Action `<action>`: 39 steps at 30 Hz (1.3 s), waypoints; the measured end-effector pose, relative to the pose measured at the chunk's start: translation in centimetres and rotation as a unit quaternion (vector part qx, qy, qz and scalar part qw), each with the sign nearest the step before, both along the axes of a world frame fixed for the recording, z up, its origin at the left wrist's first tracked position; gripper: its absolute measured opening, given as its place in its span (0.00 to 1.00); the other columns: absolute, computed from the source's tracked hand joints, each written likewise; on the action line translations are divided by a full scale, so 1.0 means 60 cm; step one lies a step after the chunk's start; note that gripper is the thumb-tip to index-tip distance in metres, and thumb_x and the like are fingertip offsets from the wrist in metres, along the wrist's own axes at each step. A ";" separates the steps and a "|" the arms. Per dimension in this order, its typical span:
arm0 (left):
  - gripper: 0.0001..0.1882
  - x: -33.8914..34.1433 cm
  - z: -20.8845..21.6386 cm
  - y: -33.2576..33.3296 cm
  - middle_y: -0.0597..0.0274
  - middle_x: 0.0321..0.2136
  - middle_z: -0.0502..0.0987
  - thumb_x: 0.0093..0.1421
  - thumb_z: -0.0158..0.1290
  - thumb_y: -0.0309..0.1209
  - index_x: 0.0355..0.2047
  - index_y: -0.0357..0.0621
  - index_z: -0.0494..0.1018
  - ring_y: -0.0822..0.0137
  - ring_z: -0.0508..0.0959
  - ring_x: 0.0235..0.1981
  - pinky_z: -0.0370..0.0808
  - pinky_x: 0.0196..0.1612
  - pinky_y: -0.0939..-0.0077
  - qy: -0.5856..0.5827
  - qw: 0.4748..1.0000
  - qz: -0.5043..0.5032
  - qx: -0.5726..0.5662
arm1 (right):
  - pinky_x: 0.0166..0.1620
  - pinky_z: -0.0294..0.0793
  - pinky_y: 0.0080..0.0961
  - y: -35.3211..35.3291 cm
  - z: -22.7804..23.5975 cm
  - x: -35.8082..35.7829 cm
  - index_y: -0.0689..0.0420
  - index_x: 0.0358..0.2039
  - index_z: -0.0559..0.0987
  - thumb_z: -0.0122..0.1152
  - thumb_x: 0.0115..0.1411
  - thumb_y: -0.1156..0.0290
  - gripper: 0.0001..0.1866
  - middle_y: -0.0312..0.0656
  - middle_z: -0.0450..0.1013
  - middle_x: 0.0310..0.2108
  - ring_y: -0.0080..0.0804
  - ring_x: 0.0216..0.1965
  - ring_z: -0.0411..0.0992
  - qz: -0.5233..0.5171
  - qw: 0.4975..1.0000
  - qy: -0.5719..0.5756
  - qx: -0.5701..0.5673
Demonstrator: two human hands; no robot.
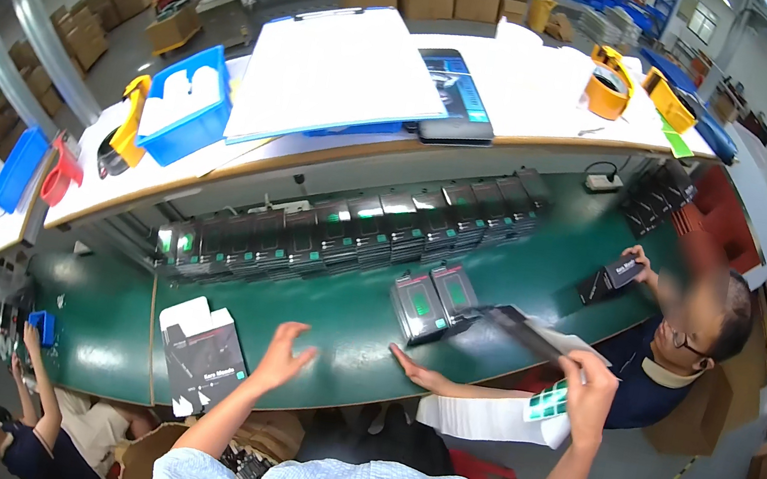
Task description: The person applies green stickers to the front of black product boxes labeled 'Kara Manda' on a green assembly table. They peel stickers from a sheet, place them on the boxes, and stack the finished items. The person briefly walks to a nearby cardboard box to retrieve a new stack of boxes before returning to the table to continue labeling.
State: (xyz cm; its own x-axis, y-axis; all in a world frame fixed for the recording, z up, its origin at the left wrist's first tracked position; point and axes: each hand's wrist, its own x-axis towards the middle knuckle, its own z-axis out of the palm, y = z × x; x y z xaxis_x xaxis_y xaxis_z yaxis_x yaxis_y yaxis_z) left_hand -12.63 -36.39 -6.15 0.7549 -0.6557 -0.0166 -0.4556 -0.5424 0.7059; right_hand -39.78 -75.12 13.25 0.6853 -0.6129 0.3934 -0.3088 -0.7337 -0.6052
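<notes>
We cannot read our right hand [588, 387] grip on the dark flat box [530, 333]; a co-worker's face is blurred, and our shoulders are cut off below.

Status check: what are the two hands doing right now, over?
Left hand open, empty, above the green table. Right hand holds a flat dark box and a sticker sheet. A co-worker's hand rests flat between them.
</notes>
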 end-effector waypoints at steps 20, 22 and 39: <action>0.38 -0.145 -0.144 0.312 0.39 0.53 0.60 0.46 0.60 0.35 0.56 0.40 0.56 0.46 0.65 0.50 0.65 0.54 0.58 -0.109 0.906 0.172 0.372 | 0.37 0.71 0.22 -0.122 -0.304 0.107 0.64 0.38 0.78 0.61 0.54 0.72 0.12 0.43 0.76 0.30 0.27 0.31 0.72 -0.185 0.931 0.309 0.061; 0.37 -0.138 -0.166 0.306 0.40 0.52 0.61 0.47 0.60 0.37 0.55 0.39 0.58 0.48 0.66 0.49 0.65 0.53 0.58 -0.143 0.907 0.145 0.368 | 0.32 0.70 0.22 0.036 -0.240 0.136 0.63 0.39 0.77 0.58 0.55 0.72 0.12 0.42 0.75 0.33 0.26 0.27 0.70 0.075 0.959 0.214 0.168; 0.27 -0.199 -0.135 0.109 0.48 0.51 0.66 0.50 0.57 0.39 0.49 0.41 0.67 0.52 0.70 0.47 0.67 0.48 0.61 -0.140 0.984 0.020 0.109 | 0.25 0.63 0.24 0.359 -0.525 0.264 0.64 0.28 0.77 0.62 0.54 0.63 0.14 0.33 0.67 0.18 0.20 0.22 0.63 0.238 0.802 0.334 0.434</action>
